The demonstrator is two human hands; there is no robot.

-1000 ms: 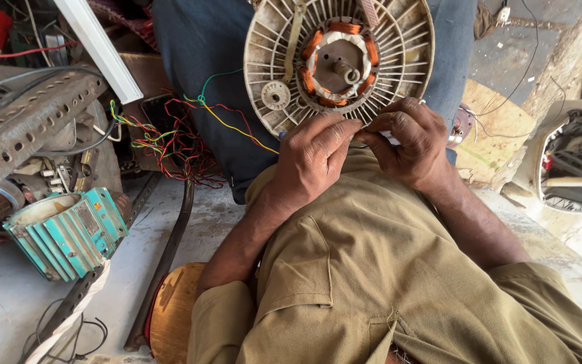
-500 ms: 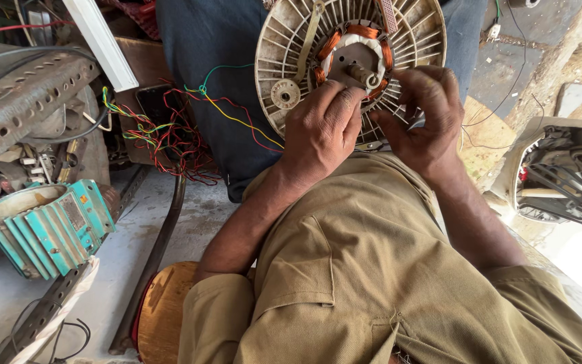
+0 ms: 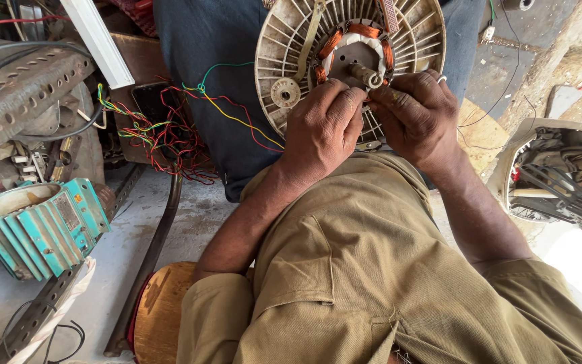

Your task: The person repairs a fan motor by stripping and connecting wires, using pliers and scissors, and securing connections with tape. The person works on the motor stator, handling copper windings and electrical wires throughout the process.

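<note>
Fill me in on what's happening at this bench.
A person in a khaki shirt works with both bare hands on a round cream fan guard with a motor at its middle. The left hand and right hand meet at the lower edge of the copper windings, fingertips pinched there. Coloured wires trail off left, past a teal motor housing.

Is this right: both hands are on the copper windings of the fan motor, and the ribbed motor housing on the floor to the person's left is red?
Not quite. In the head view the left hand and right hand are at the copper windings of the fan motor, but the ribbed motor housing on the left is teal, not red.
</note>
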